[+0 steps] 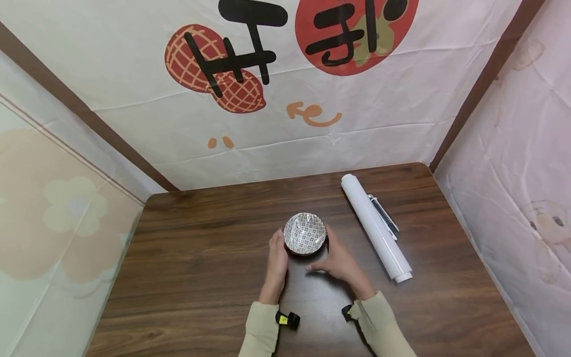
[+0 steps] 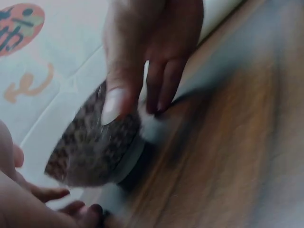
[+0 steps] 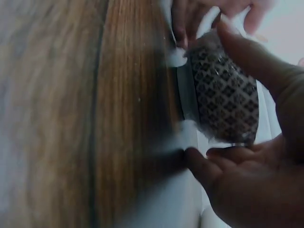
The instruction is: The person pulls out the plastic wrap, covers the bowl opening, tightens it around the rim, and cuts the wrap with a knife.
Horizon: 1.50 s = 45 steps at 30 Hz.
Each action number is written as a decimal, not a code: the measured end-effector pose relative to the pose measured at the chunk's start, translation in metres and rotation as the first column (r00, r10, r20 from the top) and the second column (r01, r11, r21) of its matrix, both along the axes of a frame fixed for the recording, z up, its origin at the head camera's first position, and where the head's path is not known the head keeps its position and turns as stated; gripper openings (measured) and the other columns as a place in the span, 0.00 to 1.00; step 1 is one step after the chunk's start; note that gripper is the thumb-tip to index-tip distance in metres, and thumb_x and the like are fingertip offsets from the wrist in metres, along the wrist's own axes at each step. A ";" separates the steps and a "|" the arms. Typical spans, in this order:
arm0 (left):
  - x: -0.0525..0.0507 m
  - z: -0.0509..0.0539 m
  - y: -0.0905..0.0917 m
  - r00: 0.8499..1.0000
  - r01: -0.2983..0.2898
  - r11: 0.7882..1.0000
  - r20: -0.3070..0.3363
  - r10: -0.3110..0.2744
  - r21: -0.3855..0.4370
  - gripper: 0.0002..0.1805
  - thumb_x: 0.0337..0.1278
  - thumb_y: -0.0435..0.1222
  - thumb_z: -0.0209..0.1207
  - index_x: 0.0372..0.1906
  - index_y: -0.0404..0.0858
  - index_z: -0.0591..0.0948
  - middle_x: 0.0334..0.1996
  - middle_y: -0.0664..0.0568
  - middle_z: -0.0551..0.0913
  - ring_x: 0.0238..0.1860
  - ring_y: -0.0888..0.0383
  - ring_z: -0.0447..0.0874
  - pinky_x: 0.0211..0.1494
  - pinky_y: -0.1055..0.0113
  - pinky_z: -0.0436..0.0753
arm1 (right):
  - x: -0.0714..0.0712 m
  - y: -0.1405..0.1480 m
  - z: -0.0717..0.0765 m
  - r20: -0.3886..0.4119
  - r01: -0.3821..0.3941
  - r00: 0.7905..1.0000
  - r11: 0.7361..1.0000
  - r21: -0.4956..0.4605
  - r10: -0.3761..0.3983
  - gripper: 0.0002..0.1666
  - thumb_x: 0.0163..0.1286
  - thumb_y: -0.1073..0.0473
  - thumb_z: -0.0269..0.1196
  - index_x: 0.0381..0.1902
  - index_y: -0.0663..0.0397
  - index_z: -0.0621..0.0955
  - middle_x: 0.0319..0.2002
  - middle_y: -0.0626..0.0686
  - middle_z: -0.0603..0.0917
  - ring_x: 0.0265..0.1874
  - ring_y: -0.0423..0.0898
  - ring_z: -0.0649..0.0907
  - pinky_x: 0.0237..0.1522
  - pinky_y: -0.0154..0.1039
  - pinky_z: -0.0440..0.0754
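Observation:
A small patterned bowl [image 1: 305, 234] stands in the middle of the brown table, with shiny clear film stretched over it. My left hand [image 1: 275, 264] holds the bowl's left side, its fingers along the wall. On the other side, my right hand [image 1: 342, 263] curves its fingers round the wall, while its thumb points left in front of the bowl. Seen by the right wrist camera, the patterned bowl wall [image 3: 225, 92] lies between my thumb and fingers. Crumpled film [image 3: 187, 128] gathers near the base. Blur hides the exact fingertip contact in the left wrist view.
A long white roll of cling film [image 1: 376, 228] lies slantwise to the right of the bowl. Beside it is a dark and white utility knife [image 1: 384, 216]. Printed cloth walls [image 1: 267, 144] border the table [image 1: 192, 272] at the back and sides.

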<state>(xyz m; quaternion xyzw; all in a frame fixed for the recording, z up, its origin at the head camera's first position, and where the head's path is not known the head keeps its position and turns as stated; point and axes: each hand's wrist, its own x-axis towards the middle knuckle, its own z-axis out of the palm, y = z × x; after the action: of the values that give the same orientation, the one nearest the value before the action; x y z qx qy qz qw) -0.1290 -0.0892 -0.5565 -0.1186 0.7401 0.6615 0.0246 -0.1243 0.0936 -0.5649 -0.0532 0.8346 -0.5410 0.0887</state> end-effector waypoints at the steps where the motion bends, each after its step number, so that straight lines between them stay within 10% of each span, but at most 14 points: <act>1: -0.006 -0.001 -0.002 1.000 0.010 1.000 -0.007 -0.010 0.014 0.32 0.88 0.49 0.34 0.78 0.31 0.67 0.79 0.34 0.64 0.82 0.39 0.57 0.86 0.42 0.55 | -0.001 -0.002 0.001 -0.007 0.000 1.000 1.000 0.018 0.000 0.85 0.36 0.55 0.90 0.85 0.53 0.51 0.81 0.66 0.63 0.79 0.67 0.67 0.80 0.63 0.63; 9: -0.031 -0.005 -0.006 0.995 0.103 0.956 -0.023 -0.101 0.275 0.29 0.88 0.44 0.34 0.79 0.33 0.65 0.80 0.38 0.64 0.83 0.44 0.57 0.87 0.47 0.55 | -0.009 -0.018 0.002 -0.028 0.042 0.999 0.999 0.004 -0.042 0.85 0.33 0.56 0.91 0.83 0.58 0.52 0.76 0.68 0.69 0.75 0.66 0.71 0.77 0.61 0.68; 16: -0.028 -0.009 -0.001 0.998 0.049 0.969 -0.048 -0.039 0.243 0.25 0.85 0.36 0.39 0.74 0.30 0.73 0.74 0.37 0.74 0.78 0.44 0.68 0.84 0.49 0.65 | -0.016 -0.020 -0.001 -0.026 0.090 0.995 0.995 -0.045 -0.091 0.79 0.35 0.59 0.91 0.79 0.60 0.55 0.70 0.70 0.75 0.71 0.66 0.76 0.74 0.61 0.73; 33: -0.022 -0.011 0.000 0.997 0.025 0.977 -0.072 -0.010 0.211 0.23 0.85 0.36 0.45 0.72 0.31 0.75 0.73 0.36 0.76 0.77 0.44 0.70 0.82 0.49 0.68 | -0.018 -0.013 0.006 -0.109 0.139 0.987 0.966 0.216 -0.118 0.66 0.30 0.54 0.91 0.68 0.62 0.71 0.56 0.65 0.86 0.55 0.62 0.86 0.56 0.58 0.86; 40: -0.027 -0.013 -0.004 0.996 0.089 0.917 -0.035 -0.082 0.389 0.25 0.85 0.34 0.42 0.75 0.26 0.69 0.77 0.33 0.69 0.79 0.45 0.66 0.77 0.60 0.74 | -0.023 -0.008 0.009 -0.094 0.100 0.992 0.963 0.250 -0.078 0.69 0.31 0.53 0.92 0.71 0.64 0.68 0.56 0.67 0.86 0.56 0.64 0.86 0.56 0.58 0.86; 45: -0.028 -0.013 -0.007 0.990 0.138 0.936 -0.026 -0.138 0.324 0.26 0.86 0.34 0.38 0.78 0.27 0.66 0.78 0.32 0.66 0.79 0.42 0.65 0.79 0.53 0.72 | -0.026 -0.005 0.008 -0.081 0.082 0.995 0.958 0.276 -0.062 0.68 0.29 0.50 0.92 0.67 0.62 0.70 0.54 0.66 0.87 0.53 0.62 0.87 0.54 0.57 0.87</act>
<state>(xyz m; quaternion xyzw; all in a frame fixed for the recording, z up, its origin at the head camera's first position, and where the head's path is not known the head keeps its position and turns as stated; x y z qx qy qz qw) -0.1566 -0.0958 -0.5697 -0.0599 0.6274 0.7713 0.0893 -0.1499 0.0882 -0.5570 -0.0289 0.9065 -0.4187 0.0456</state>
